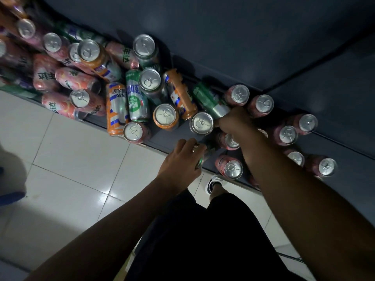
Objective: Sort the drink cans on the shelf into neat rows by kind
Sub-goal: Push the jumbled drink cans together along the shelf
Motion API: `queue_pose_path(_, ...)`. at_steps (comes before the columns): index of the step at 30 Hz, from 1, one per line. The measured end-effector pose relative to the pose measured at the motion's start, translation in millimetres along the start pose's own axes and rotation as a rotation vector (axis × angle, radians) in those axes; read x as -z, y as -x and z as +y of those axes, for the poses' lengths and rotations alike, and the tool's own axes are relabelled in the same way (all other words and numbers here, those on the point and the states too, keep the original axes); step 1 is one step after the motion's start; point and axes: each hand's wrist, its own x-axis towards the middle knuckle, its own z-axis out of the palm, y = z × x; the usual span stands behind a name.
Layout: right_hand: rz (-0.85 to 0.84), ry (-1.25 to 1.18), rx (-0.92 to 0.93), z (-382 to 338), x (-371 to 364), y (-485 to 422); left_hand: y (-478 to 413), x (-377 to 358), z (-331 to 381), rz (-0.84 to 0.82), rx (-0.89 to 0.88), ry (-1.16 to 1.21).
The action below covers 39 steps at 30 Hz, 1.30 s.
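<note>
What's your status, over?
Left hand grips dark green metal can. Right hand grips toppled green metal can. Pink metal cans upright alongside; mixed heap unsorted.

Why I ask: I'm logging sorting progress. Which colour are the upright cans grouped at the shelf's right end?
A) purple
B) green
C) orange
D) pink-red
D: the upright cans beyond the right hand all show pink-red sides, while green cans and orange cans sit jumbled further left.
</note>
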Motion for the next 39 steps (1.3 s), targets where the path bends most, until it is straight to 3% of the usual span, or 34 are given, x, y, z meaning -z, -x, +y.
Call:
queue_pose_path(5, 0.154, -0.151, 0.126, -1, 7, 26, -12, 10, 21, -0.015, 0.018, -0.022)
queue_pose_path(12, 0.186, 0.03, 0.393, 6, 27, 46, -10, 10, 22, -0.067, 0.004, -0.093)
queue_pose_path(24, 0.215, 0.113, 0.408, 13, 31, 76, -3, 28, 6, -0.009, -0.237, -0.141)
queue_pose_path(29, 0.291, 0.245, 0.434, 7, 34, 103, 13, 50, -3, 0.157, -0.263, -0.299)
queue_pose_path(33, 0.299, 0.348, 0.437, 1, 32, 119, 30, 61, -10, 0.232, -0.14, -0.385)
queue_pose_path(39, 0.217, 0.441, 0.507, -1, 24, 139, 65, 73, -7, 0.191, 0.181, -0.393)
